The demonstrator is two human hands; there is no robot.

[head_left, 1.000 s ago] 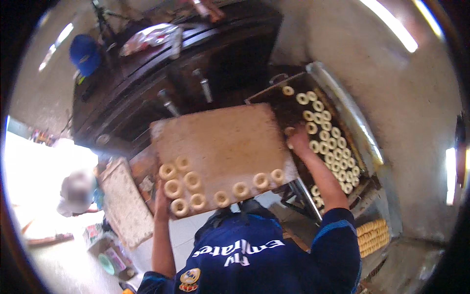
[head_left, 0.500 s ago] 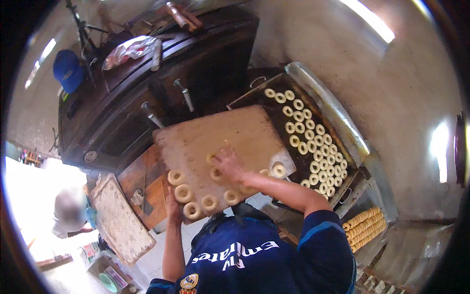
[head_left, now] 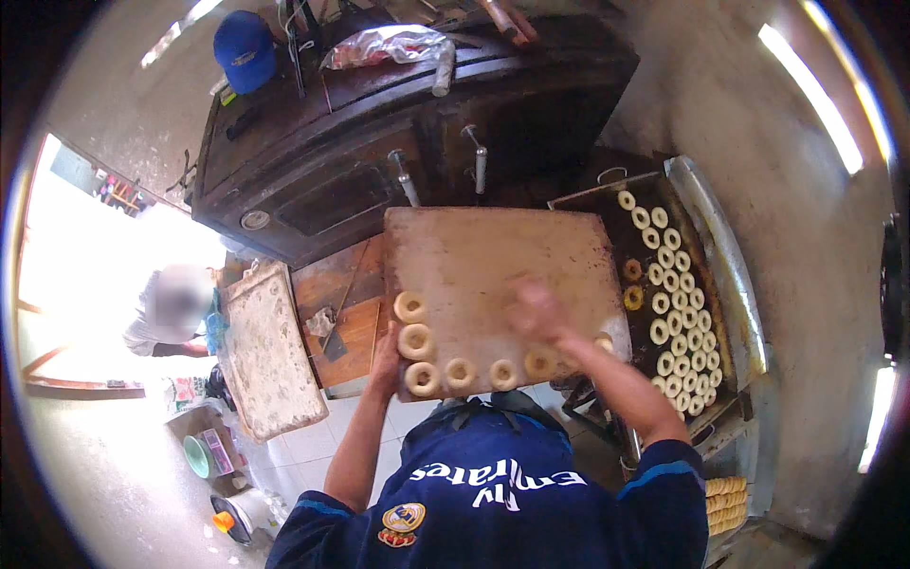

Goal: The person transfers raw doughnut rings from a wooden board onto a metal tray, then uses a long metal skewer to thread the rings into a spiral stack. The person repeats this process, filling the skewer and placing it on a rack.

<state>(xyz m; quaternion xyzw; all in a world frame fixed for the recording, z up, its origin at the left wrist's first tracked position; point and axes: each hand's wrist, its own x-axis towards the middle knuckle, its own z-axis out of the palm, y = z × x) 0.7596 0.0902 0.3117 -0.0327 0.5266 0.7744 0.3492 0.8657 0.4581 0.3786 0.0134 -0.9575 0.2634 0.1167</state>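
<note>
Now the left hand (head_left: 384,360) holds the board (head_left: 493,251), dough rings (head_left: 414,341) along 2 edges; the blurred right hand (head_left: 534,305) is over it, grip unreadable. Beyond, 2 darker rings (head_left: 633,307) have apparently joined the tray (head_left: 599,203), leaving fewer behind.

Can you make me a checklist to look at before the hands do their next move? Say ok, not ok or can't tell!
1. Left hand touching the board: ok, it is at the left edge.
2. Right hand empty: cannot tell, it is a blur over the board.
3. Dough rings on the board: ok, they sit along its left and near edges.
4. Bare space in the pan: ok, dark surface shows left of the pale rings.
5. Pan cool enough to touch: cannot tell, so fingers should probably stay away.
</note>
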